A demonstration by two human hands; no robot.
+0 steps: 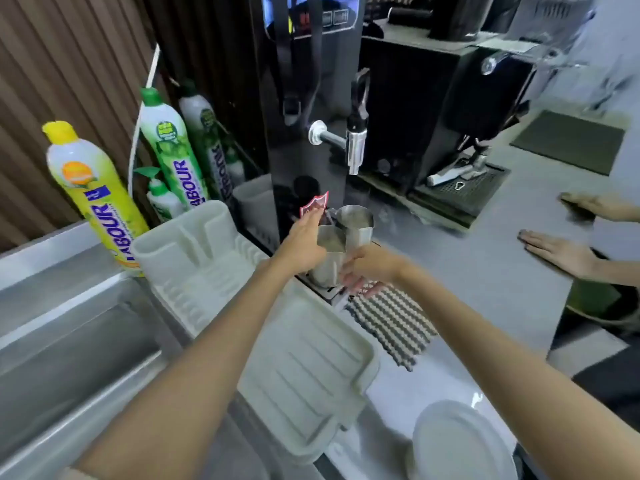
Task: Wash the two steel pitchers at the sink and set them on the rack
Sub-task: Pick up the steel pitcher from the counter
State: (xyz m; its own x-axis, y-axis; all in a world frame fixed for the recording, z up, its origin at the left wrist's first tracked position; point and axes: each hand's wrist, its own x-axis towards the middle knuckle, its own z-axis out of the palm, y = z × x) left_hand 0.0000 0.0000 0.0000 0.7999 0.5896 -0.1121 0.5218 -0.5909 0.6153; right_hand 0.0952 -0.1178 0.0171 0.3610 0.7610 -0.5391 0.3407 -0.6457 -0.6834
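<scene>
Two steel pitchers stand side by side on the grey counter below a black water dispenser. My left hand (304, 242) wraps the left side of the nearer pitcher (329, 261), its fingers reaching past the rim. The farther pitcher (356, 225) stands just behind and to the right, open top showing. My right hand (367, 270) is low against that pitcher's base, fingers curled downward; its exact hold is partly hidden. The white dish rack (194, 268) sits to the left of the pitchers, beside the steel sink (69, 358).
A white ribbed drain tray (311, 368) lies under my arms. Dish soap bottles (93, 199) stand behind the rack. The dispenser tap (356, 147) hangs above the pitchers. A striped cloth (391, 323) and a white lid (457, 441) lie to the right. Another person's hands (557, 252) rest on the counter.
</scene>
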